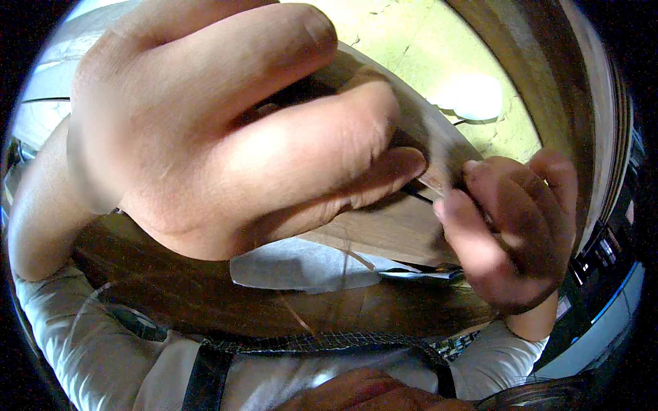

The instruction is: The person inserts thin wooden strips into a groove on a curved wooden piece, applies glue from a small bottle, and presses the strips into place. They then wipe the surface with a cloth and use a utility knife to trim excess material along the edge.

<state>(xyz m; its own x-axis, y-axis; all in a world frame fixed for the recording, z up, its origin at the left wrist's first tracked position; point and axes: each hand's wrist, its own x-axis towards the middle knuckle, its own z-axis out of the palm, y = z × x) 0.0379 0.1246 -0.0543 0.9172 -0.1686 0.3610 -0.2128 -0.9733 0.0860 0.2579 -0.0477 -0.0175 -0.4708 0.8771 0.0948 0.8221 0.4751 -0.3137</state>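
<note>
My left hand (240,137) is large and close in the upper left, its fingers curled and pressed together. At the right, my right hand (514,233) is closed in a pinch, thumb and forefinger together. A thin, pale strip (433,182) spans the small gap between the two hands, and both sets of fingertips meet it. Its kind cannot be made out, since most of it is hidden in the fingers. Just below it shows a short, dark, thin line (418,195), too small to name.
Below the hands, a whitish sheet (308,266) lies by a brown wooden surface (391,229). A glowing white lamp (474,96) stands out against a yellow-green surface at the upper right. Dark, cluttered items (610,246) line the far right rim.
</note>
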